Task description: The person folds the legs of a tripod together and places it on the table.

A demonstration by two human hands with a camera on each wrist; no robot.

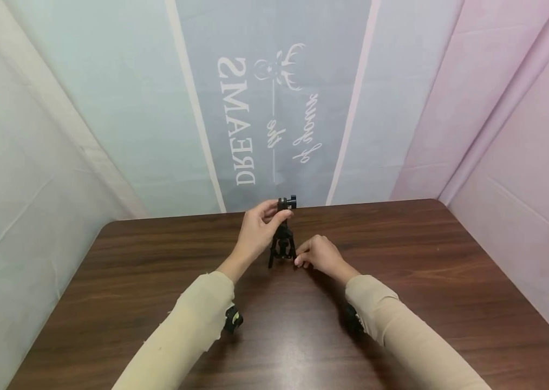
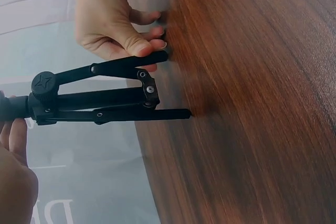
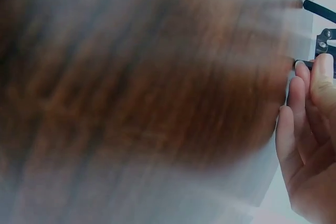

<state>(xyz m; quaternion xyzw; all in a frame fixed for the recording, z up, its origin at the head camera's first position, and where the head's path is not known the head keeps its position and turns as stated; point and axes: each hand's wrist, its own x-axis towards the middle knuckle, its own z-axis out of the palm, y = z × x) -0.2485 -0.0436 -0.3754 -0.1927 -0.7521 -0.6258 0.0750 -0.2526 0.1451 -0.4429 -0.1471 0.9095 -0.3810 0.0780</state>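
A small black tripod [image 1: 283, 234] stands upright near the back edge of the table, its legs only slightly spread. My left hand [image 1: 256, 230] grips its upper part, just below a clamp-like head with a side knob. At the lower right, my right hand [image 1: 320, 254] pinches one leg near its foot between thumb and fingers. The left wrist view shows the tripod [image 2: 100, 98] side-on, with braces joining the legs to the centre column and a star-marked knob [image 2: 44, 84]. In the right wrist view, another leg [image 3: 319, 10] is apart from the right hand [image 3: 315, 145].
The brown wood-grain table [image 1: 157, 271] stretches out around both forearms. Behind its back edge hangs a pale cloth backdrop [image 1: 274, 108] with mirrored lettering, and further cloth walls flank it. Black wrist devices [image 1: 233, 319] sit under the sleeves.
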